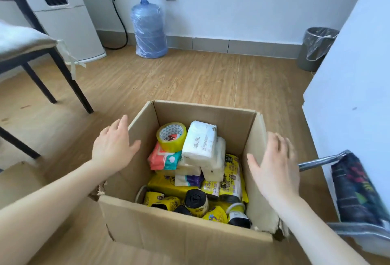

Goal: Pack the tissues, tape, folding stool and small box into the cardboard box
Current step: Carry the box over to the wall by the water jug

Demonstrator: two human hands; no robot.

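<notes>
An open cardboard box (190,237) stands on the wooden floor in front of me. Inside lie a yellowish tape roll (172,136), white tissue packs (200,141), a pink and teal wipes pack (164,158) and several yellow rolls of bags (195,200). My left hand (114,144) is flat against the outside of the box's left wall, fingers spread. My right hand (274,163) is open beside the right wall, slightly blurred. A folded stool (356,191) with a metal frame and dark patterned fabric leans against the white furniture at the right.
A dark-legged chair (31,54) with a grey cushion is at the left. A wrapped water bottle (148,26) with a pump stands at the far wall, next to a white appliance (69,11). A grey bin (316,47) sits back right. White furniture (354,75) lines the right.
</notes>
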